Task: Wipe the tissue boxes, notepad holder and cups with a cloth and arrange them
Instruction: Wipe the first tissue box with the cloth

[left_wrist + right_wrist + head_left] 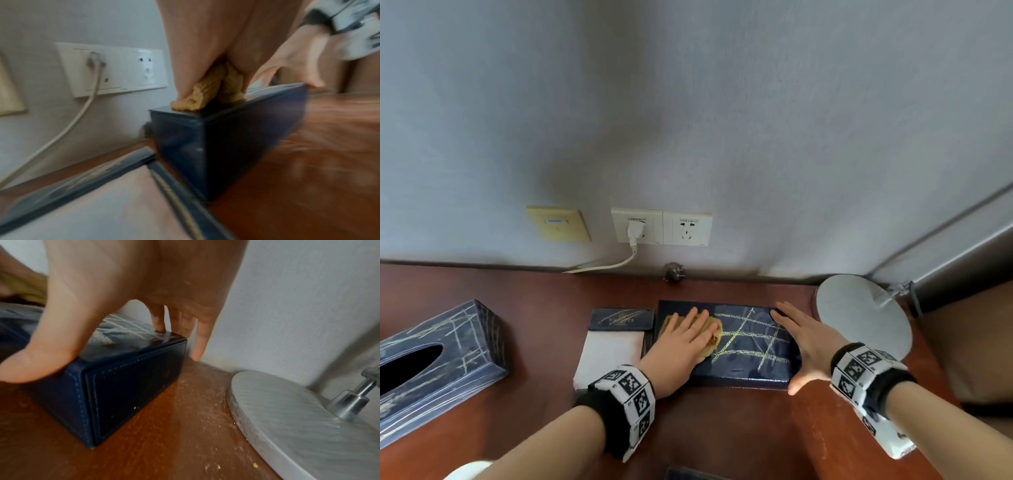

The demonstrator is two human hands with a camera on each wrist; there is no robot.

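A dark blue tissue box (pixel 753 346) with yellow line marks lies at the middle of the wooden desk. My left hand (pixel 688 335) lies flat on a yellow cloth (pixel 714 337) and presses it onto the left part of the box's top; the cloth (pixel 205 94) bunches under the fingers. My right hand (pixel 801 339) rests on the box's right end with straight fingers, the thumb (pixel 37 360) on the near corner. The notepad holder (pixel 616 339), with white paper, lies just left of the box. A second tissue box (pixel 438 359) sits at the far left.
A round grey lamp base (pixel 859 315) stands close to the right of the box. Wall sockets (pixel 661 226) with a white cable are behind, and a loose dark plug (pixel 673 272) lies at the wall. A white cup rim (pixel 467 471) shows at the bottom left.
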